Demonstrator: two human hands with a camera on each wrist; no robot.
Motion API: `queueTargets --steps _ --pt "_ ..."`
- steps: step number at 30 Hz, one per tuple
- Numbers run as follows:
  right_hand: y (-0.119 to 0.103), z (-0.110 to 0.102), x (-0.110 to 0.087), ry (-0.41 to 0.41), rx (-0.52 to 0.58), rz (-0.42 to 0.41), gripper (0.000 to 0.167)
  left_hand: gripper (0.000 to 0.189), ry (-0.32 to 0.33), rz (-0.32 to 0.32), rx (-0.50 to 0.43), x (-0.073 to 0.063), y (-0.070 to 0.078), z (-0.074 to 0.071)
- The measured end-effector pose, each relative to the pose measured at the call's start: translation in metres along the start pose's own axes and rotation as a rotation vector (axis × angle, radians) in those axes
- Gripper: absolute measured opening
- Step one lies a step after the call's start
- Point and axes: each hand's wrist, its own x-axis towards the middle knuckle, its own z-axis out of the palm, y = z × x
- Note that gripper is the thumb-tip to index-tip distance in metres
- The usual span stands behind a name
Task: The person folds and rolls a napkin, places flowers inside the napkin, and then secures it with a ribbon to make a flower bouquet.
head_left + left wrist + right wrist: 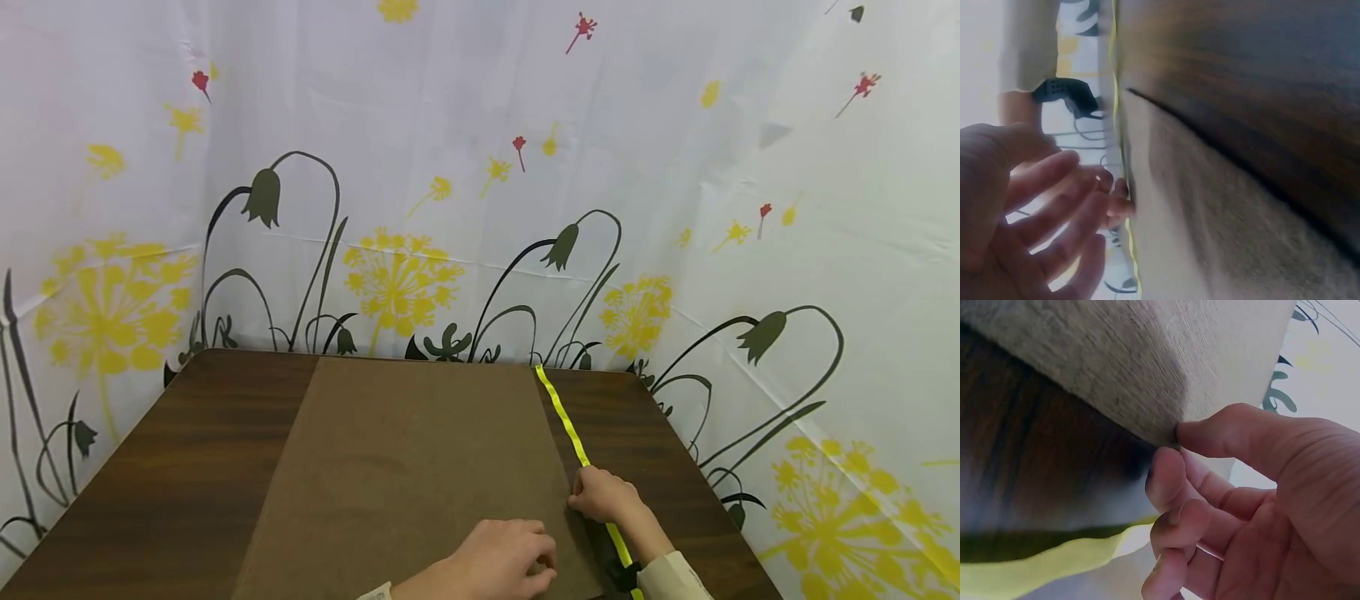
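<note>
- Pinching, in the head view, the right edge of a brown sheet [405,467], with the thumb and curled fingers of the right hand [606,497] clamped on the near part of that edge.
- Holding the left hand [498,560] over the near right part of the same sheet, just to the left of the right hand, with fingers loosely bent and relaxed; unable to tell from here about any contact between fingertips and surface.
- Having the sheet spread over the middle of a dark wooden table [150,467], with its far edge at the table's far edge.
- Reaching across a yellow strip [562,412], laid along the right side of the sheet from far to near and passing under the right hand.
- Wearing a beige sleeve [671,577] on the right arm and a black band [622,575] at the right wrist.
- Facing a white curtain [480,92] at the far side, printed with yellow, red and dark green flowers.
- Showing, in the left wrist view, bent left fingers spread apart in front of the right hand, with the latter at the sheet's edge, beside the yellow strip.
- Gripping, in the right wrist view, the sheet's edge between thumb and fingertips, with the remaining fingers curled near the yellow strip.
</note>
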Motion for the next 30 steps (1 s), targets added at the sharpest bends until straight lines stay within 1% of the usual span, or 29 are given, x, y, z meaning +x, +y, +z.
queueTargets --steps 2,6,8,10,11,13,15,18,21,22,24,26,29,30 --pt "-0.001 0.002 0.001 -0.002 -0.015 0.013 0.020 0.009 -0.026 0.021 0.015 0.006 -0.007 0.013" --pt "-0.003 0.006 0.002 -0.004 -0.049 0.022 0.022 0.011 -0.135 0.027 -0.008 0.015 -0.029 0.047" --pt "-0.004 0.008 0.003 0.000 -0.058 0.025 0.023 0.011 -0.202 0.018 -0.016 0.017 -0.035 0.057" --pt "-0.004 0.008 0.002 0.007 -0.058 0.026 0.023 0.010 -0.246 0.023 -0.018 0.017 -0.037 0.062" --pt "-0.005 0.008 0.002 0.012 -0.054 0.028 0.023 0.010 -0.258 0.034 -0.015 0.017 -0.038 0.063" --pt "-0.005 0.007 0.002 0.018 -0.035 0.031 0.023 0.008 -0.262 0.054 0.008 0.015 -0.038 0.066" --pt "-0.004 0.006 0.002 0.029 -0.012 0.030 0.022 0.009 -0.242 0.089 0.013 0.014 -0.042 0.070" --pt "-0.002 0.004 0.002 0.039 0.047 0.028 0.021 0.010 -0.230 0.115 0.023 0.014 -0.045 0.073" --pt "0.002 0.003 0.003 0.038 0.129 0.008 0.019 0.012 -0.225 0.135 0.003 0.012 -0.047 0.072" --pt "0.004 0.003 0.003 0.032 0.165 -0.001 0.018 0.012 -0.229 0.129 -0.004 0.011 -0.044 0.068" --pt "0.009 0.003 0.004 0.020 0.241 -0.032 0.015 0.013 -0.222 0.135 -0.023 0.007 -0.039 0.058" --pt "0.014 0.002 0.003 -0.014 0.336 -0.076 0.011 0.013 -0.221 0.124 -0.014 0.002 -0.028 0.043" --pt "0.023 -0.001 -0.001 -0.101 0.485 -0.154 0.003 0.015 -0.214 0.140 0.018 -0.005 -0.014 0.023" --pt "0.026 -0.003 -0.002 -0.138 0.526 -0.176 0.007 0.015 -0.213 0.148 0.036 -0.006 -0.012 0.020"
